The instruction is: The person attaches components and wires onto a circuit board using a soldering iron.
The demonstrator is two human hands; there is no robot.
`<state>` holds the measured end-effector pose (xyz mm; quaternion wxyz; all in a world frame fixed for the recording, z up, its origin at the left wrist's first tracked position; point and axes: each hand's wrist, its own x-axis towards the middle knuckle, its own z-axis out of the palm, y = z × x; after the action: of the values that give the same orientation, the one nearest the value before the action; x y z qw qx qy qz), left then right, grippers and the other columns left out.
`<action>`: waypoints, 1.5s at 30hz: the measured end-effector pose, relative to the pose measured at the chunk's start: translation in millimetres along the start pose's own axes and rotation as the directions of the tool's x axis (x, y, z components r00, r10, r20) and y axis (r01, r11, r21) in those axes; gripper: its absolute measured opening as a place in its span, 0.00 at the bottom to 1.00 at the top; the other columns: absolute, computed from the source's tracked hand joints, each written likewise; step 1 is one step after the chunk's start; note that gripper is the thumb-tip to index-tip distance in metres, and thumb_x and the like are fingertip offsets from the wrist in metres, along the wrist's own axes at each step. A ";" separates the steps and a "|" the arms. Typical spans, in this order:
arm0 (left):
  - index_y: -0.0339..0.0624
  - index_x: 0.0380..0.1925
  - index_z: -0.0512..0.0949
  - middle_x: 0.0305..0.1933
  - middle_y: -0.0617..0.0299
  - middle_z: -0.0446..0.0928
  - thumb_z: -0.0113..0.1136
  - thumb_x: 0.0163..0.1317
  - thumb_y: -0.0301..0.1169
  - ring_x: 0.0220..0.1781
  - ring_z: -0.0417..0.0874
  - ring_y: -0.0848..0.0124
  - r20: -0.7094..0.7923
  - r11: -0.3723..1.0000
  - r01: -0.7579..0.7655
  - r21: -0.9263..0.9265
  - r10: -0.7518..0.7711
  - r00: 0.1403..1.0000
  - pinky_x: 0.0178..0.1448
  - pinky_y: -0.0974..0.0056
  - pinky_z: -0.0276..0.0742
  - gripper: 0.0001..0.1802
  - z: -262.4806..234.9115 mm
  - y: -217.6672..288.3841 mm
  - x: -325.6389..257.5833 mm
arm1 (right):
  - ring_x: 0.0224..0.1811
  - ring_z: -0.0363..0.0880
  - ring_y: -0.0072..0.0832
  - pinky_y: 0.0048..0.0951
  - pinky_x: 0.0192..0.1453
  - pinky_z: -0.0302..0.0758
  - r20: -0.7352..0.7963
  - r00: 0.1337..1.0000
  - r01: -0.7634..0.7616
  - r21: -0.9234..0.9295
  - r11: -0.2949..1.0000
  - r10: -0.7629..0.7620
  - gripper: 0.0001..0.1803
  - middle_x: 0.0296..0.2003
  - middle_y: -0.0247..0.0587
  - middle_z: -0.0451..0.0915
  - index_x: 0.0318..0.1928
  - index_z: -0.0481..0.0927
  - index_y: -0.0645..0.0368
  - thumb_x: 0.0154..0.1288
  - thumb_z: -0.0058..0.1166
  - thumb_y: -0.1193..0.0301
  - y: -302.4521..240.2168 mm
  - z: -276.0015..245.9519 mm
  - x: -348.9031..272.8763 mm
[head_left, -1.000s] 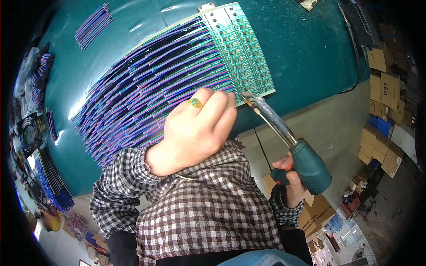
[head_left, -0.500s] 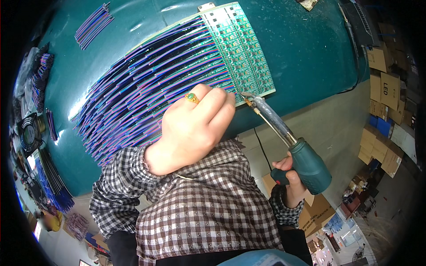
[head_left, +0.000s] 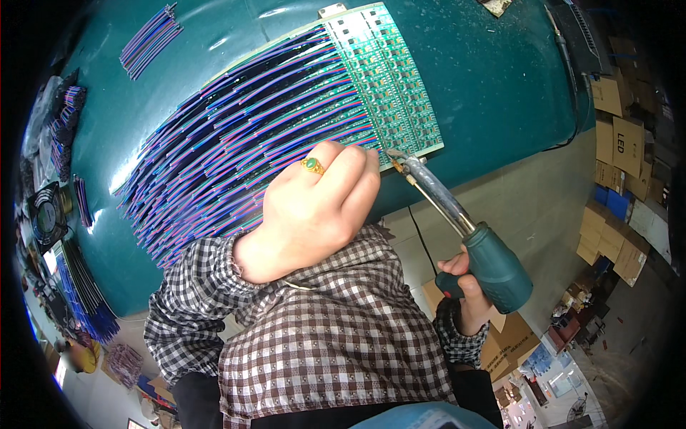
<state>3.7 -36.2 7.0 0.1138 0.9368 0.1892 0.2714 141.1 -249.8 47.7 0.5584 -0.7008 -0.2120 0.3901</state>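
My left hand, with a gold ring set with a green stone, rests fingers-down on the near end of a row of blue, purple and red ribbon wires, next to a panel of green circuit boards. My right hand grips the teal handle of a soldering iron. Its metal shaft reaches up-left, and the tip touches the near edge of the green boards beside my left fingertips. Both sleeves are checked.
The work lies on a dark teal table. Loose wire bundles lie at the far left and along the left edge, near a small black fan. Cardboard boxes stack on the floor to the right.
My left hand has slid slightly away along the wire row, toward the boards. The soldering iron has stayed almost in place.
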 end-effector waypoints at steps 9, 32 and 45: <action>0.34 0.34 0.81 0.31 0.61 0.76 0.62 0.39 0.22 0.27 0.76 0.70 -0.003 1.000 0.008 -0.005 -0.008 1.000 0.27 0.69 0.72 0.16 0.7 0.8 -1.5 | 0.36 0.77 0.32 0.40 0.45 0.81 0.008 0.999 0.045 0.031 0.998 -0.046 0.31 0.33 0.42 0.75 0.54 0.67 0.76 0.59 0.60 0.63 5.4 -4.0 1.0; 0.37 0.40 0.79 0.49 0.51 0.76 0.60 0.46 0.18 0.49 0.79 0.55 0.178 0.887 0.290 -0.359 -0.239 0.954 0.52 0.57 0.75 0.17 -92.8 -3.3 -3.6 | 0.31 0.73 0.24 0.28 0.30 0.80 -0.160 0.983 0.154 0.466 0.872 -0.088 0.29 0.27 0.33 0.71 0.51 0.69 0.64 0.69 0.45 0.47 0.4 10.9 61.7; 0.38 0.35 0.80 0.38 0.55 0.77 0.59 0.56 0.27 0.42 0.79 0.56 0.016 0.893 0.357 0.275 -0.375 0.927 0.47 0.57 0.75 0.08 -77.6 -163.4 -37.2 | 0.33 0.73 0.20 0.20 0.33 0.77 -0.233 0.970 0.160 0.422 0.892 -0.064 0.23 0.28 0.31 0.73 0.50 0.69 0.60 0.72 0.44 0.52 -6.8 10.1 64.9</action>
<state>-116.0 104.3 2.2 0.0419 0.8998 0.3929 0.1847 173.4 -194.1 33.3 0.7426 -0.5816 -0.0980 0.3173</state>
